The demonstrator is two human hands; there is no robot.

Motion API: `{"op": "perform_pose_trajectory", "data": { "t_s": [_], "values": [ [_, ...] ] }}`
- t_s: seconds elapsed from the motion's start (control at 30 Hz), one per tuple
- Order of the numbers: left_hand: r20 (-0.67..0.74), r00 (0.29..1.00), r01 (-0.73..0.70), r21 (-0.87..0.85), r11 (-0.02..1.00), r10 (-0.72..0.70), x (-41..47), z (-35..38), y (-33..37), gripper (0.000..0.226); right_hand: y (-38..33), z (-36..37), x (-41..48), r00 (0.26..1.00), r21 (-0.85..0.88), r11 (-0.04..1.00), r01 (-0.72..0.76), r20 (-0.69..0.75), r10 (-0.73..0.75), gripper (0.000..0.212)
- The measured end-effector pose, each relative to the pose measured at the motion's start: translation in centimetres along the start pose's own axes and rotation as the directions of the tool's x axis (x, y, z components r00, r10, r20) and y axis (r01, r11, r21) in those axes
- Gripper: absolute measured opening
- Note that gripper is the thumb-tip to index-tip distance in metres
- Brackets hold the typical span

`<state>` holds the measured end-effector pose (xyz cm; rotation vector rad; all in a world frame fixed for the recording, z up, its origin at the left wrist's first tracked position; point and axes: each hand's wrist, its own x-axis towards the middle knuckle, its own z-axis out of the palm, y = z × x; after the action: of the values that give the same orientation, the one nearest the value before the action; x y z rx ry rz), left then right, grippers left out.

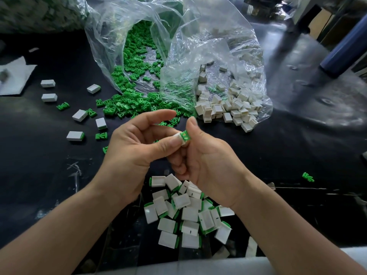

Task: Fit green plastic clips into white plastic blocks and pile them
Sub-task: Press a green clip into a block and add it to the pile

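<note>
Green clips [127,104], white blocks [228,108], seemingly black table [49,175].

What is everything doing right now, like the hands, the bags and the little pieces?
Left hand: pinches the block.
Right hand: grips the same block.
Block: held above the table.
Clip: sits in the block's end; fully seated or not, cannot tell.
Clip bag: open, clips spilling out.
Block bag: open, blocks spilling out.
Pile: fitted blocks heaped on the table.
</note>
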<state>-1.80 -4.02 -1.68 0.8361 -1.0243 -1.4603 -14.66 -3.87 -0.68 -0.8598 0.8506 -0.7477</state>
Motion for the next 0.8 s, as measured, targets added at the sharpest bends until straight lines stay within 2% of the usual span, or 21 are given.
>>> {"op": "perform_pose_trajectory", "data": {
  "t_s": [0.1, 0.3, 0.53, 0.8],
  "values": [
    [-0.002, 1.0, -0.02, 0.022, 1.0, 0.02, -0.07, 0.07, 0.07, 0.035, -0.16, -0.23, -0.01, 1.0, -0.004, 1.0, -0.013, 0.023, 0.013, 0.043],
    [0.004, 1.0, -0.031, 0.066, 0.997, 0.031, 0.04, -0.18, 0.01, 0.024, -0.14, -0.58, -0.04, 0.999, -0.188, 0.982, 0.033, -0.008, -0.035, 0.039],
    [0.023, 1.0, -0.007, 0.069, 0.998, 0.005, 0.14, -0.29, 0.07, 0.026, -0.3, -0.9, -0.08, 0.997, -0.281, 0.957, 0.071, -0.017, -0.079, 0.032],
    [0.027, 0.999, -0.029, 0.11, 0.994, 0.026, 0.04, -0.45, -0.11, 0.027, -0.13, -0.92, 0.11, 0.998, -0.35, 0.936, 0.046, -0.026, -0.059, 0.049]
  ]
}}
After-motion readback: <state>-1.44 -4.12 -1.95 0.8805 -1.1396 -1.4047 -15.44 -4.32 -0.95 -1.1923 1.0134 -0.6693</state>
